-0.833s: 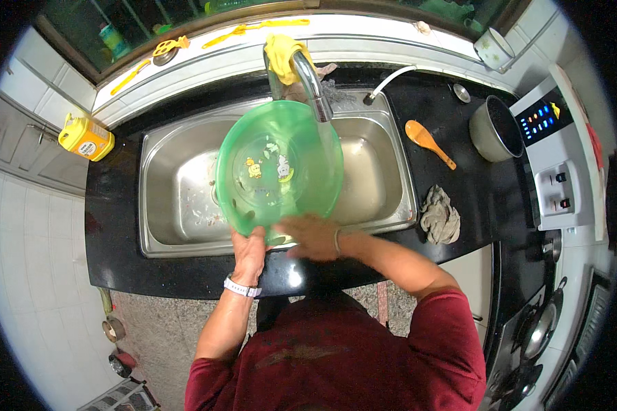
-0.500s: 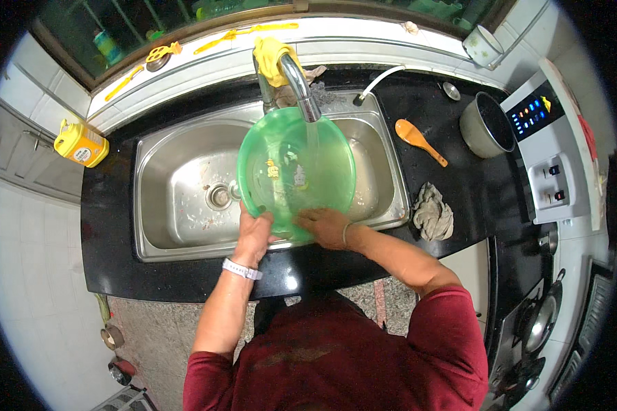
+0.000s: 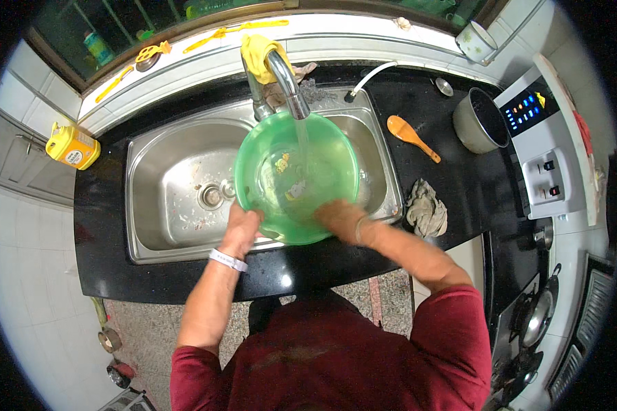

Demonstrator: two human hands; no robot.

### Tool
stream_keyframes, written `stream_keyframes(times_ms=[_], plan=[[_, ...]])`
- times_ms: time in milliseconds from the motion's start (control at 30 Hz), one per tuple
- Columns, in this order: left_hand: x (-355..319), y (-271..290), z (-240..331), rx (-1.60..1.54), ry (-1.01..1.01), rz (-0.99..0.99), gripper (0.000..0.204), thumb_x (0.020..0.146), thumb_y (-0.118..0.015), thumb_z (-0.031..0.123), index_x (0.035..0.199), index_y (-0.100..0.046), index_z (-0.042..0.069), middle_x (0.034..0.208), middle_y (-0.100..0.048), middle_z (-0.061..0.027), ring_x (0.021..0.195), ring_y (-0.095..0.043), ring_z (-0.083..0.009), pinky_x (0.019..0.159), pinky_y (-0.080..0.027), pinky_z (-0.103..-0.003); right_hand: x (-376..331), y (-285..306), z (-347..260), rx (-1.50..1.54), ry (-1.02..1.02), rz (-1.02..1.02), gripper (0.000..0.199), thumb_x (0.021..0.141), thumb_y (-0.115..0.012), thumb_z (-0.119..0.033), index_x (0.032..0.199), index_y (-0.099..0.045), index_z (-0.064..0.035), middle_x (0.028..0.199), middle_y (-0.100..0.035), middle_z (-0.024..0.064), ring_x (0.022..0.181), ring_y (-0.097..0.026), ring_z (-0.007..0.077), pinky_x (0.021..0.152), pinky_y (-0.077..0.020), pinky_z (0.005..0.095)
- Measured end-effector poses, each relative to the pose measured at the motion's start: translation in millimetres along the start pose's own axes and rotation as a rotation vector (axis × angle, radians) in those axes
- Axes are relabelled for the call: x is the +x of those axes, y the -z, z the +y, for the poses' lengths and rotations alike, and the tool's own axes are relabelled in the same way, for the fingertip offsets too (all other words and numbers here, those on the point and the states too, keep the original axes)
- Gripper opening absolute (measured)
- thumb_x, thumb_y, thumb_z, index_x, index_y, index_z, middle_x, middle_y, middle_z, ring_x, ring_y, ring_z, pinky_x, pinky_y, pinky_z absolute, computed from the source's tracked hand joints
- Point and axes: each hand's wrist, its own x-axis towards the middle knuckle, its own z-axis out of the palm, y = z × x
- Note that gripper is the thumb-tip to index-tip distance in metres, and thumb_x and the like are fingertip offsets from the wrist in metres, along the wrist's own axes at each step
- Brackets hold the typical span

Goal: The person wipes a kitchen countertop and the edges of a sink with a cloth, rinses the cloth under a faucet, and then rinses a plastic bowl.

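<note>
A round translucent green basin with small cartoon prints inside rests over the right part of the double sink, under the chrome faucet. Water runs from the spout into it. My left hand, with a pale band on the wrist, grips the basin's near left rim, fingers closed round it. My right hand reaches over the near right rim against the inside wall. Motion smears its fingers, so whether it holds anything is unclear.
The steel sink has scraps around its left drain. A yellow jug stands left. To the right lie an orange spatula and a crumpled grey cloth, beside a pot and a white appliance. A yellow cloth drapes the faucet.
My right hand has moved rightward along the near side of the basin. The basin has turned slightly, shifting its prints. My left hand stays at the rim, and the whole view has shifted a little.
</note>
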Motion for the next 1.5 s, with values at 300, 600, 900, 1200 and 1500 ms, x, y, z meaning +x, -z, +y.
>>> stream_keyframes(times_ms=[300,600,900,1200,1500], plan=[[22,-5,-13,0.108,0.047,-0.144,0.051,0.077,-0.048,-0.006,0.127,-0.046,0.0,0.106,-0.061,-0.0149,0.084,-0.065,-0.0263,0.055,-0.058,-0.036,-5,5,2,0.49,-0.057,-0.314,0.055,0.075,-0.056,0.001,0.128,-0.056,-0.0095,0.134,-0.052,0.0172,0.129,-0.045,0.0319,0.106,-0.0351,0.0363],[37,-20,-26,-0.038,0.218,-0.316,0.04,0.082,-0.045,-0.003,0.122,-0.045,-0.003,0.108,-0.059,-0.0178,0.087,-0.066,-0.0345,0.063,-0.061,-0.049,96,-13,-12,0.418,-0.024,0.079,0.03,0.083,-0.054,-0.016,0.106,-0.062,0.0018,0.112,-0.06,0.0217,0.107,-0.057,0.037,0.094,-0.0424,0.0456],[28,-20,-11,0.016,0.199,-0.275,0.041,0.082,-0.047,-0.001,0.123,-0.045,-0.003,0.112,-0.058,-0.0175,0.093,-0.065,-0.0338,0.066,-0.06,-0.048,114,21,132,0.159,-0.666,-0.027,0.023,0.082,-0.059,-0.022,0.093,-0.07,-0.0059,0.097,-0.07,0.0162,0.093,-0.068,0.0329,0.077,-0.0539,0.0444],[40,-7,-14,-0.095,0.272,-0.364,0.034,0.081,-0.052,0.001,0.115,-0.051,-0.004,0.106,-0.061,-0.0151,0.082,-0.066,-0.0309,0.065,-0.06,-0.046,30,39,70,-0.13,-0.606,0.209,0.043,0.08,-0.06,-0.011,0.122,-0.053,-0.0049,0.109,-0.064,0.0207,0.1,-0.063,0.0404,0.084,-0.0497,0.0479],[45,-24,-49,-0.014,0.236,-0.317,0.038,0.085,-0.056,0.011,0.12,-0.049,-0.001,0.109,-0.059,-0.015,0.096,-0.063,-0.0314,0.078,-0.057,-0.046,-66,55,107,1.392,-0.969,0.656,0.017,0.081,-0.064,-0.011,0.086,-0.065,0.005,0.07,-0.062,0.0071,0.052,-0.055,0.0131,0.039,-0.0419,0.0261]])
